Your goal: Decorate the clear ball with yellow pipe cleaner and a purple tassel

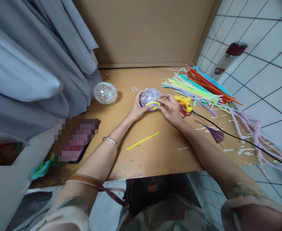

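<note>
My left hand [138, 108] is wrapped around the left side of a shiny purple-and-clear ball [150, 95], its thumb low on the front. A bent loop of yellow pipe cleaner [153, 103] lies against the ball's lower front. At the loop's right end, the fingers of my right hand [169, 106] are pinched together on it. A straight yellow pipe cleaner [143, 141] lies on the table nearer to me. To the left rests a second, clear ball [105, 93] with orange specks. Behind my left hand is a small pale pink curled piece [134, 89].
A yellow glue gun [186, 102] with a black cord [225, 131] and red-handled scissors [184, 112] lie right of my hands. Many coloured pipe cleaners [198, 85] spread behind them. A purple tassel [215, 134] is at right; a phone [83, 141] lies left, beside grey curtains [35, 64].
</note>
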Motion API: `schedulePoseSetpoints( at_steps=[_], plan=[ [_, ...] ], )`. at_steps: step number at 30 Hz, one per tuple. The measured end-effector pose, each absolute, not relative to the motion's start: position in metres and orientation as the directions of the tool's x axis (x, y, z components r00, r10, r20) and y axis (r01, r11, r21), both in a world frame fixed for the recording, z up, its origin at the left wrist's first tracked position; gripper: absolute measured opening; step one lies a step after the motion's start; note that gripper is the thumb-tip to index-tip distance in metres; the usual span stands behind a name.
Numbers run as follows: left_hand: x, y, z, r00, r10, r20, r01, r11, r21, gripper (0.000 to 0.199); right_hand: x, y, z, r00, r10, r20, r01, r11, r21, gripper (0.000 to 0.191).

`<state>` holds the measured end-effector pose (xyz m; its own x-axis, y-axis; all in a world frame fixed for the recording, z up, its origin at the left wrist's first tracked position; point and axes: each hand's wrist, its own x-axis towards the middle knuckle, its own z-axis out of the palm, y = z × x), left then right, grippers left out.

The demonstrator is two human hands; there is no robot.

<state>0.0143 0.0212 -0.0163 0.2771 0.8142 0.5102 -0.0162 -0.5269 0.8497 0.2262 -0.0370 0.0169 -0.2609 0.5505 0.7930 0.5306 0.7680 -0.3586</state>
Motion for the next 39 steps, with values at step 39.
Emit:
schedulePoseSetpoints(
  at_steps=[39],
  plan=[
    [0.008, 0.014, -0.006, 0.373, 0.829, 0.416, -0.098, -0.411, 0.906, 0.117, 0.234, -0.027, 0.015, -0.083, 0.731, 0.677, 0.502, 0.618, -0.605, 0.01]
  ],
)
